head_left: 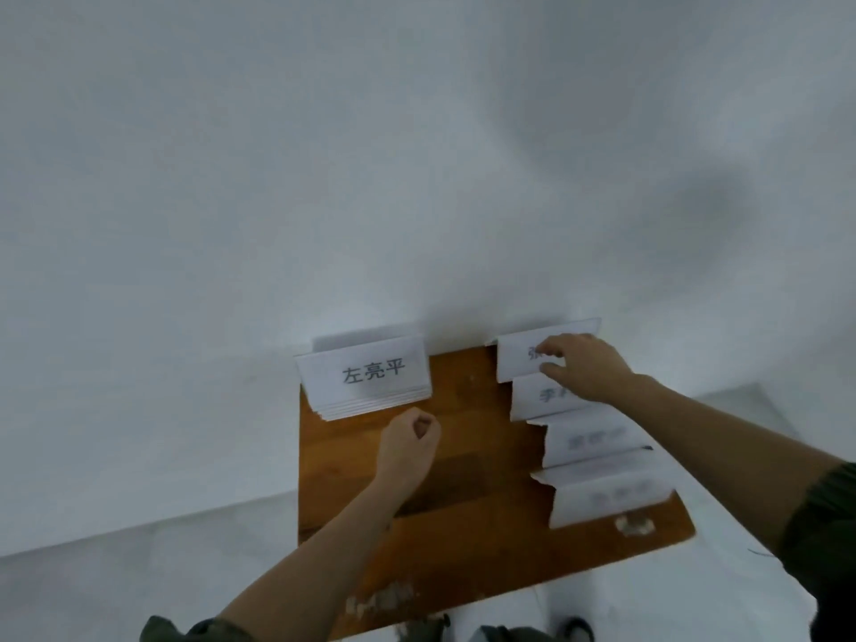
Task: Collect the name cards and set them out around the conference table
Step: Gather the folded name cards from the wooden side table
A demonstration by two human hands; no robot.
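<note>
A stack of white folded name cards [368,379] with black printed characters lies at the far left of a small brown wooden table [468,461]. Down the table's right side runs a row of several separate folded name cards [597,465], overlapping one another. My right hand [586,370] rests on the farthest card of that row [514,359], thumb and fingers pinching its face. My left hand [407,444] is curled into a loose fist just in front of the stack, touching nothing that I can see.
The table stands against a plain white wall [417,155]. Grey floor [139,572] shows to the left and right of it. The tabletop has chipped pale patches [634,523] near its front edge. My shoes [574,630] show at the bottom.
</note>
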